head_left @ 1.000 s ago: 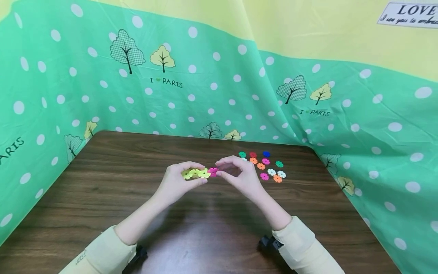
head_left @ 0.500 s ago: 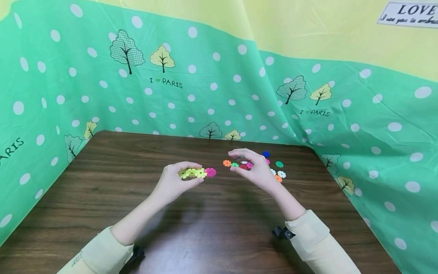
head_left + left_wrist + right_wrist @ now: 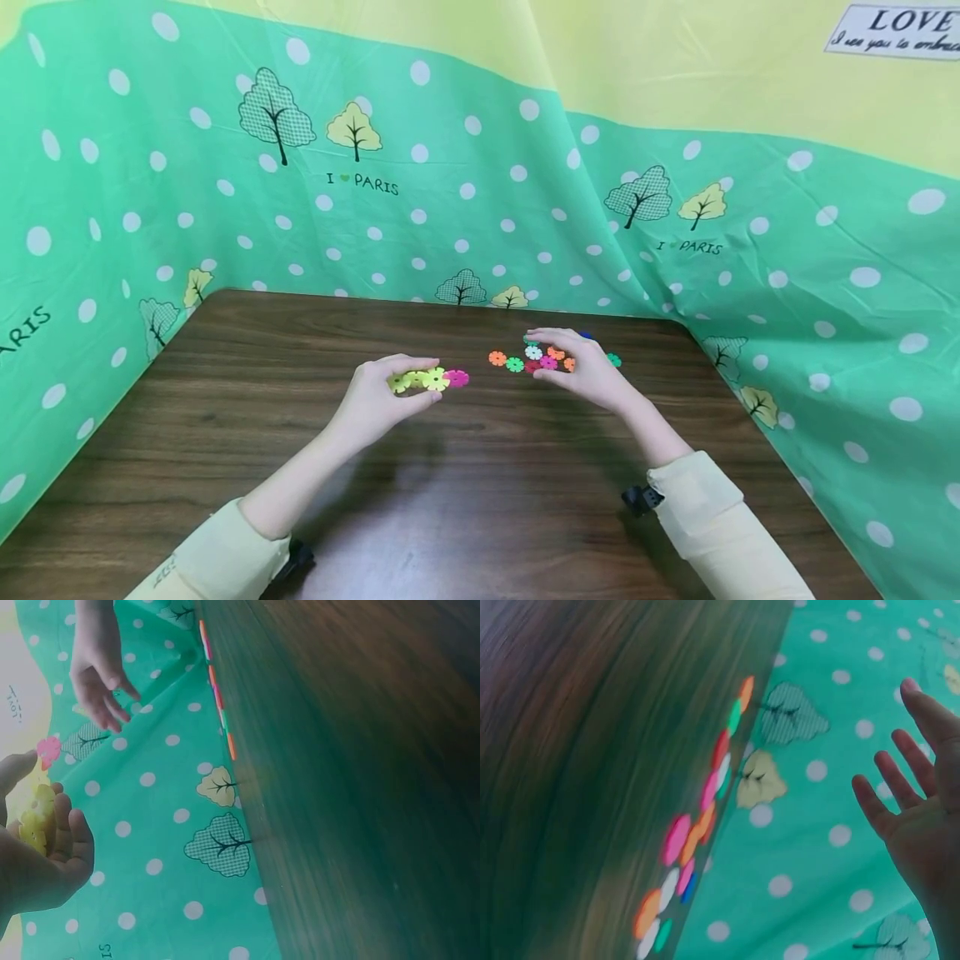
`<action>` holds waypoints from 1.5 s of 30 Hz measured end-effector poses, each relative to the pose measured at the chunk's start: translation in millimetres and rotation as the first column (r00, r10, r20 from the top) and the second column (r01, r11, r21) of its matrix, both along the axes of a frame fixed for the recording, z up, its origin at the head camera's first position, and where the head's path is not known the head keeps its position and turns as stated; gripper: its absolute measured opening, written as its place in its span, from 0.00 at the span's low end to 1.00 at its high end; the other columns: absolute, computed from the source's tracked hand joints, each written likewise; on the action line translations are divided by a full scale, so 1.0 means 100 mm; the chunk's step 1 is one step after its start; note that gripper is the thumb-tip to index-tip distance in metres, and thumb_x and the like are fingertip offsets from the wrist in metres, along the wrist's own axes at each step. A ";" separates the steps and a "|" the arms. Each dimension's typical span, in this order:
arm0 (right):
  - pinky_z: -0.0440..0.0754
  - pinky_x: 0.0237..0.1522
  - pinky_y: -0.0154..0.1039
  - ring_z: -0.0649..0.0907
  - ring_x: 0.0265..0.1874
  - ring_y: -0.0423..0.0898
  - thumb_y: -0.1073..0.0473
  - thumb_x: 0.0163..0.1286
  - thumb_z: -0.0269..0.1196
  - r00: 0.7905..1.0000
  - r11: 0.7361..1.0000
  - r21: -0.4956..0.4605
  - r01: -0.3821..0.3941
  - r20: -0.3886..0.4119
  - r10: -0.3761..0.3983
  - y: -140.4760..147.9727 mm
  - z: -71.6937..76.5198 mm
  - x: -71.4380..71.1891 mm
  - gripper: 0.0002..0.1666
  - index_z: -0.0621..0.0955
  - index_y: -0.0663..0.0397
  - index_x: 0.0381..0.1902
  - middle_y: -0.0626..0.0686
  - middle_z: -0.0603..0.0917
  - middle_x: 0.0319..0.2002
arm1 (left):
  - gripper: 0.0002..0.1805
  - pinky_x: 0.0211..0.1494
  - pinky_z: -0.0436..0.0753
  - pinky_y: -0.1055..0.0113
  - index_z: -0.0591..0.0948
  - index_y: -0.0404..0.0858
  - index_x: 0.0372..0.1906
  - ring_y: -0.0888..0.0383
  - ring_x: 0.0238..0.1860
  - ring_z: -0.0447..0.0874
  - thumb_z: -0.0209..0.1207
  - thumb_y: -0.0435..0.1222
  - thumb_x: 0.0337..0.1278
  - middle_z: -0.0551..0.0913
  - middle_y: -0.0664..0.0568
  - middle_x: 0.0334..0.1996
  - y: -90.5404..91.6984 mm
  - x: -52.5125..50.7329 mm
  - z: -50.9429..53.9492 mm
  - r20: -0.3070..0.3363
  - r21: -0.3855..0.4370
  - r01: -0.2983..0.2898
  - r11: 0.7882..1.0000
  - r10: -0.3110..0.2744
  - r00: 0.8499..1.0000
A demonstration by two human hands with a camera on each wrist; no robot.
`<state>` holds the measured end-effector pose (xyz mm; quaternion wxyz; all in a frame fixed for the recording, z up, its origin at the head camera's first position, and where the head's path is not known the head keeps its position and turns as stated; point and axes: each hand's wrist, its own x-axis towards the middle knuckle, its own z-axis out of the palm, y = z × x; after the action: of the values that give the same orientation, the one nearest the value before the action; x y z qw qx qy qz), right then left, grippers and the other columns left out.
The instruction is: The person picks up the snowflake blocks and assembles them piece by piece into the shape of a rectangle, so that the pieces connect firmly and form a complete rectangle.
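Observation:
My left hand (image 3: 375,395) grips a short chain of yellow flower-shaped snap pieces (image 3: 435,379) between thumb and fingers. A pink flower piece (image 3: 457,378) is joined to the chain's right end and sticks out past the fingertips. In the left wrist view the yellow pieces (image 3: 39,810) lie against the fingers, the pink one (image 3: 49,751) near the thumb tip. My right hand (image 3: 588,373) hovers over the loose flower pieces on the table, hiding some of them. Its fingers (image 3: 900,784) are spread and hold nothing in the right wrist view.
Loose flower pieces lie at the table's far right: orange (image 3: 497,358), green (image 3: 514,365), white (image 3: 533,352), pink (image 3: 548,363) and several others. The dark wooden table (image 3: 450,500) ends at a green dotted curtain (image 3: 420,250) behind it.
The right hand has left the pink end of the chain and moved right, over the loose pieces. The left hand has drifted slightly left with the chain.

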<state>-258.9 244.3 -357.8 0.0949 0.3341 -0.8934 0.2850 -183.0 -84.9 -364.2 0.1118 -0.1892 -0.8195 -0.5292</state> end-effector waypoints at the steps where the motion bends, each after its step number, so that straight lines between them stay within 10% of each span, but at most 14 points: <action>1: 0.73 0.56 0.54 0.72 0.61 0.48 0.52 0.54 0.71 1.000 1.000 0.016 0.005 0.004 -0.005 0.04 -0.01 -0.01 0.34 0.75 0.46 0.60 0.48 0.76 0.61 | 0.19 0.36 0.79 0.71 0.85 0.50 0.45 0.64 0.39 0.81 0.72 0.38 0.41 0.85 0.62 0.38 0.00 0.00 0.00 0.000 0.001 0.001 1.000 -0.001 1.000; 22: 0.71 0.58 0.58 0.75 0.58 0.56 0.60 0.57 0.70 0.971 0.995 0.073 0.065 0.225 -0.079 0.70 -0.30 -0.18 0.31 0.76 0.52 0.60 0.56 0.79 0.57 | 0.17 0.41 0.78 0.69 0.85 0.51 0.42 0.64 0.42 0.81 0.73 0.41 0.40 0.85 0.63 0.40 -0.03 -0.01 0.01 0.011 -0.026 0.003 1.000 -0.003 1.000; 31: 0.75 0.52 0.56 0.77 0.55 0.54 0.60 0.57 0.69 0.922 0.988 0.101 0.116 0.359 -0.145 0.84 -0.47 -0.28 0.26 0.79 0.54 0.55 0.54 0.83 0.52 | 0.18 0.41 0.78 0.70 0.85 0.50 0.43 0.64 0.42 0.81 0.73 0.40 0.40 0.85 0.62 0.41 -0.04 0.00 0.03 0.029 -0.016 0.019 1.000 -0.018 0.999; 45: 0.77 0.51 0.53 0.80 0.48 0.53 0.63 0.56 0.70 0.933 0.973 0.192 0.129 0.308 -0.185 0.90 -0.60 -0.38 0.19 0.84 0.53 0.47 0.52 0.85 0.45 | 0.18 0.40 0.79 0.70 0.85 0.51 0.42 0.64 0.41 0.81 0.73 0.40 0.39 0.85 0.62 0.40 -0.04 0.01 0.02 0.021 -0.024 0.016 1.000 -0.015 1.000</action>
<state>-296.5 333.8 -418.0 -0.0592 0.2169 -0.9416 0.2508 -182.2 -88.8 -361.9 0.0969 -0.1915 -0.8256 -0.5219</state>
